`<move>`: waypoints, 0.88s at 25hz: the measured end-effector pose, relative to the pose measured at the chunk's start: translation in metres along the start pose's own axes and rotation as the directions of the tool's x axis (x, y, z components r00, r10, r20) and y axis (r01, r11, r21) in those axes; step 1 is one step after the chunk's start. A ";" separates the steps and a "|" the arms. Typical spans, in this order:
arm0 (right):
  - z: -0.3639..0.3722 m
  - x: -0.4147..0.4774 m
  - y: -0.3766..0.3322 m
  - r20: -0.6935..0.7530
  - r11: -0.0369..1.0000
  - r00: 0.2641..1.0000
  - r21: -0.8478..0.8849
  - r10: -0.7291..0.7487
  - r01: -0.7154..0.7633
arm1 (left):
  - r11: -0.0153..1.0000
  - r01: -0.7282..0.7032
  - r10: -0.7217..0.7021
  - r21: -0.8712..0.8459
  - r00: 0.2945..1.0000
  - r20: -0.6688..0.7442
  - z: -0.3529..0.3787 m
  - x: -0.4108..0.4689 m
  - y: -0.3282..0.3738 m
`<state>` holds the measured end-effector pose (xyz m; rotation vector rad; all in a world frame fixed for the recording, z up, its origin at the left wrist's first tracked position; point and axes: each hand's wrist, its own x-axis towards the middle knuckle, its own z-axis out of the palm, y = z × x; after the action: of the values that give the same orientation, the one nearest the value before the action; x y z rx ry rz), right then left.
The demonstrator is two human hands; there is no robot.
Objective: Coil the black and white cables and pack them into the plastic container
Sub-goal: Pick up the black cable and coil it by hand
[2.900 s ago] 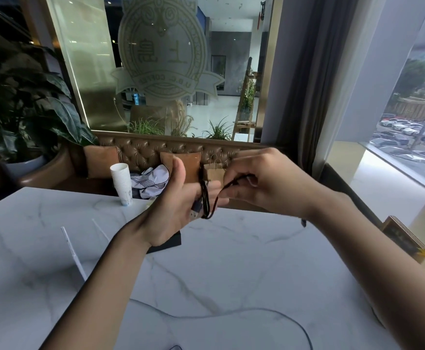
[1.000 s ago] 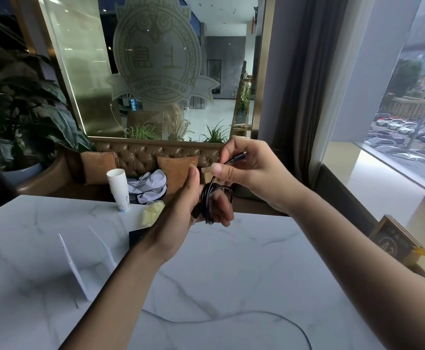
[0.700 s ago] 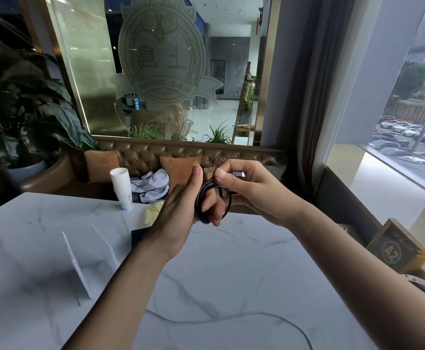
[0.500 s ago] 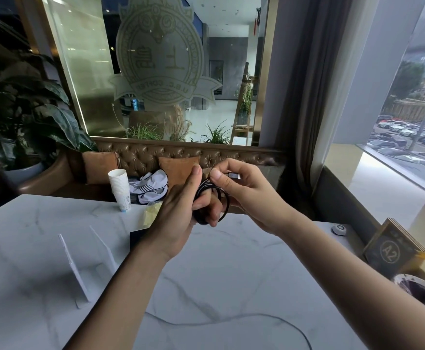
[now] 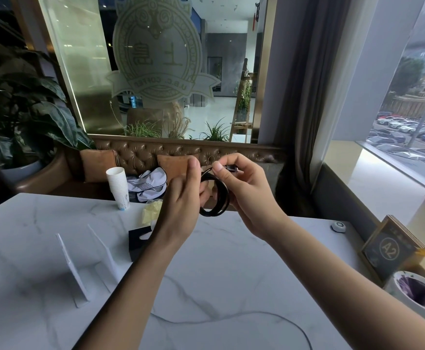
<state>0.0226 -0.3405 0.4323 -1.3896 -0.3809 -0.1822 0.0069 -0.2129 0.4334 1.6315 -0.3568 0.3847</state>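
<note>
Above the white marble-patterned tabletop (image 5: 231, 261), both hands are raised together at the middle of the view, holding a thin black cable (image 5: 221, 198) wound into a small round coil. The left hand (image 5: 181, 205) has its back to the camera, thumb up, with its fingers curled into the coil from the left; the coil's left part is hidden behind that hand. The right hand (image 5: 244, 195) grips the coil from the right, and its thumb and forefinger pinch the cable's black plug end (image 5: 231, 168) just above the loops. The coil stands nearly upright, its ring seen at an angle, so its opening faces left and slightly toward the camera; the plug's long axis lies roughly level, pointing right.

On the tabletop near the bottom edge, a thin pale cable (image 5: 231, 317) lies in a long loose curve, running from below the left forearm toward the lower right. Left of the left forearm, two clear plastic panels (image 5: 72, 269) stand upright; whether they belong to a container I cannot tell. Behind the left wrist lies a small black flat object (image 5: 137, 242), with a crumpled yellow wrapper (image 5: 150, 210) beyond it and a stack of white paper cups (image 5: 118, 188) at the far edge. At the right stand a dark framed sign marked A2 (image 5: 388, 251), a small round white button (image 5: 338, 226) and a white bin with a dark liner (image 5: 418, 296).
</note>
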 end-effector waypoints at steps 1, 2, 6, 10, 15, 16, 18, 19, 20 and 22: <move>-0.001 0.001 0.001 -0.017 1.000 1.000 0.023 0.017 -0.016 | 1.000 -0.016 0.015 0.021 0.999 0.033 -0.001 0.000 -0.002; -0.001 0.001 0.002 -0.027 0.999 0.999 0.039 0.024 -0.023 | 0.999 -0.043 0.042 0.031 0.998 0.048 -0.001 0.000 -0.005; -0.002 0.002 0.007 -0.082 0.993 0.995 -0.107 -0.062 0.053 | 0.995 -0.089 0.090 -0.043 0.996 0.019 0.000 0.006 -0.015; -0.013 0.009 0.015 -0.086 0.749 0.948 -0.636 -0.308 0.186 | 0.996 -0.084 0.085 -0.019 0.995 0.049 -0.001 0.007 -0.018; -0.017 0.011 0.008 -0.005 0.741 0.969 -0.646 -0.245 0.184 | 0.989 -0.134 0.123 0.067 0.982 0.141 -0.003 0.009 -0.024; -0.017 0.011 0.007 -0.001 0.791 0.982 -0.592 -0.191 0.154 | 0.989 -0.137 0.127 0.063 0.983 0.136 -0.003 0.009 -0.025; -0.017 0.010 0.004 0.016 0.898 0.997 -0.434 -0.069 0.070 | 0.986 -0.151 0.142 0.071 0.983 0.118 -0.002 0.011 -0.026; -0.017 0.008 0.002 0.051 0.934 0.999 -0.355 -0.018 0.035 | 0.984 -0.158 0.149 0.077 0.982 0.112 -0.002 0.012 -0.027; -0.018 0.006 0.001 0.094 0.959 0.995 -0.284 0.023 0.005 | 0.983 -0.165 0.156 0.079 0.982 0.108 -0.002 0.012 -0.027; -0.017 0.000 -0.001 0.157 0.983 0.985 -0.180 0.072 -0.043 | 0.980 -0.178 0.169 0.084 0.980 0.103 -0.003 0.014 -0.027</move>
<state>0.0250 -0.3575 0.4310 -1.5939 -0.4689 -0.0549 0.0315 -0.2075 0.4156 1.7186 -0.5639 0.4616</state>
